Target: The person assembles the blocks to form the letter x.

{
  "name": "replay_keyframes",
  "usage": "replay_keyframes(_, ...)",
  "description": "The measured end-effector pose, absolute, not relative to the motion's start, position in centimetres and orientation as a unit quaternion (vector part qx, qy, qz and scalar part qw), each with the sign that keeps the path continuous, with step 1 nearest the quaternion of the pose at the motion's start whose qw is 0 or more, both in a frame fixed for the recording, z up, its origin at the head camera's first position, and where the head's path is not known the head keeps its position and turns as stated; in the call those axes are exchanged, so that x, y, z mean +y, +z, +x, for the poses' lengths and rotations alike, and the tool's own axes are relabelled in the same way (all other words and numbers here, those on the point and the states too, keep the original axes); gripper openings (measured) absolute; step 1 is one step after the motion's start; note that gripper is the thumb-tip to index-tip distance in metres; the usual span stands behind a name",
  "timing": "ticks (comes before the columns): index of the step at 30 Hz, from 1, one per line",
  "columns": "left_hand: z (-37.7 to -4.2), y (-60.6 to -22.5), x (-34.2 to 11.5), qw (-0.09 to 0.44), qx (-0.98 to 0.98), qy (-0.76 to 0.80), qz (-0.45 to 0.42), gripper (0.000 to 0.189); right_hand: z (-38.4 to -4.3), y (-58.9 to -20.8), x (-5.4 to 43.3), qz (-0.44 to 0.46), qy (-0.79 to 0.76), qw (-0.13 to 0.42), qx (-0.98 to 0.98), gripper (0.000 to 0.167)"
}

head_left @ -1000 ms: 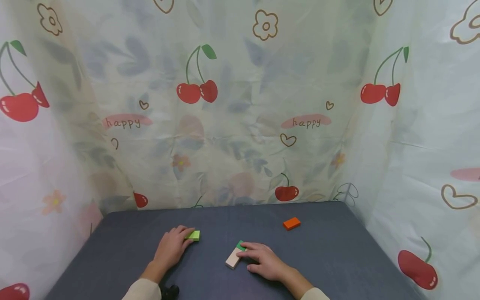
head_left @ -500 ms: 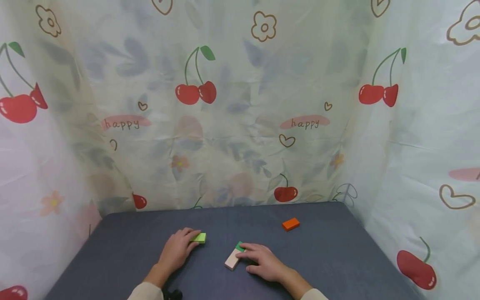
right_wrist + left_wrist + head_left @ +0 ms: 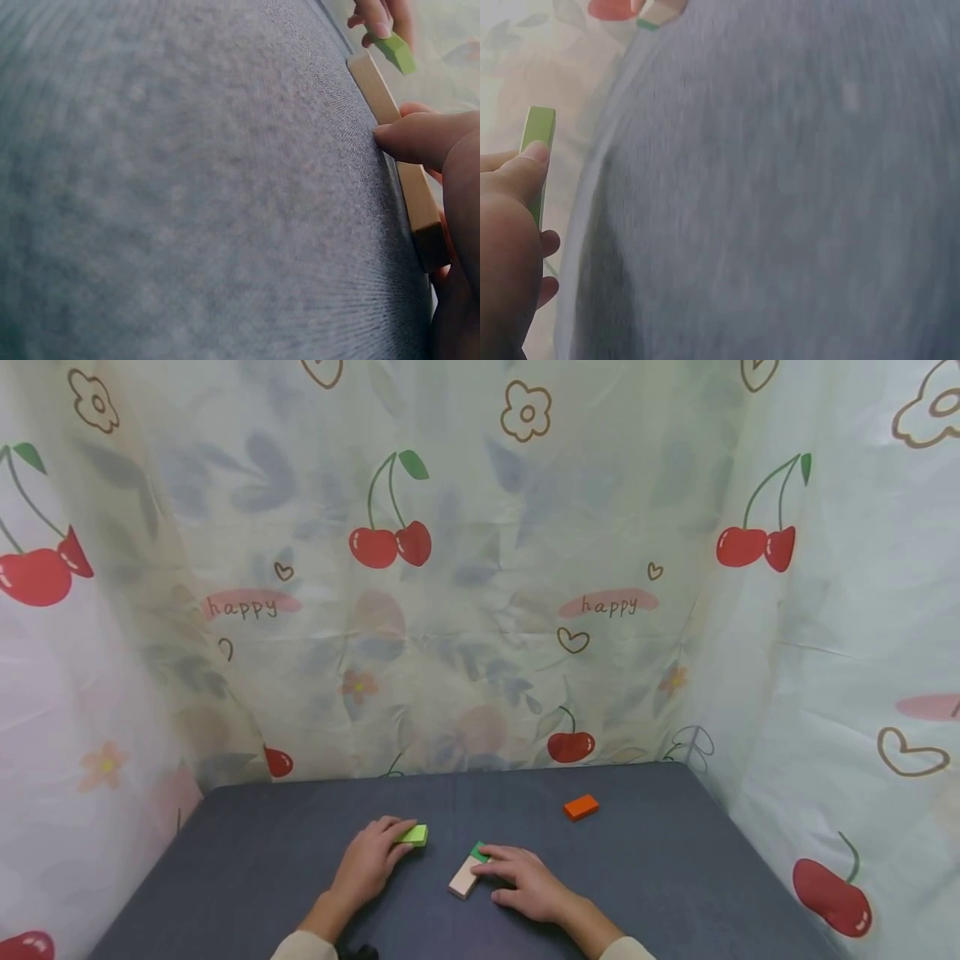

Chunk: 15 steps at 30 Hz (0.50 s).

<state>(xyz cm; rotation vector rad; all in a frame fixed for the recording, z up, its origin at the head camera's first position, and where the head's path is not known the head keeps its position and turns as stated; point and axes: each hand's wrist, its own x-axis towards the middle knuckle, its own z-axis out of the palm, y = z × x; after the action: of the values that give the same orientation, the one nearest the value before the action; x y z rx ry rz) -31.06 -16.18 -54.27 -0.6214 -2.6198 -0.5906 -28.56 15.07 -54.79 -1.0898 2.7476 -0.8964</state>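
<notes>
My left hand (image 3: 367, 864) pinches a light green rectangular block (image 3: 417, 836) between thumb and fingers; in the left wrist view the thumb lies along the light green block (image 3: 540, 126). To its right, a pale wooden block (image 3: 464, 878) lies at a slant on the table, with a green piece (image 3: 479, 852) at its far end. Whether these two are joined I cannot tell. My right hand (image 3: 528, 885) rests its fingertips on both, fingers fairly straight and thumb apart from them. In the right wrist view the thumb partly covers the pale block (image 3: 420, 199).
An orange block (image 3: 581, 807) lies towards the back right of the dark grey table (image 3: 675, 860). A curtain (image 3: 465, 568) printed with cherries hangs behind the table and along both sides. A small black object (image 3: 360, 952) shows beside the left sleeve.
My left hand has moved to the right with the light green block, closer to the pale and green pieces. The right hand and the orange block have stayed in place.
</notes>
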Motion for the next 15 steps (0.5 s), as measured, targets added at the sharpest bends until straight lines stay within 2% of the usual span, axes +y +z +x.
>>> replay_keyframes(5,-30.9,-54.4,-15.0,0.212,-0.925,-0.223,-0.222,0.039,-28.5,-54.8,15.0,-0.353,-0.289,0.019,0.89,0.044)
replay_keyframes(15,-30.6,-54.9,-13.4,0.206,-0.922,-0.233,-0.231,0.038,-28.5,-54.8,15.1,-0.351,-0.294,0.023,0.889,0.043)
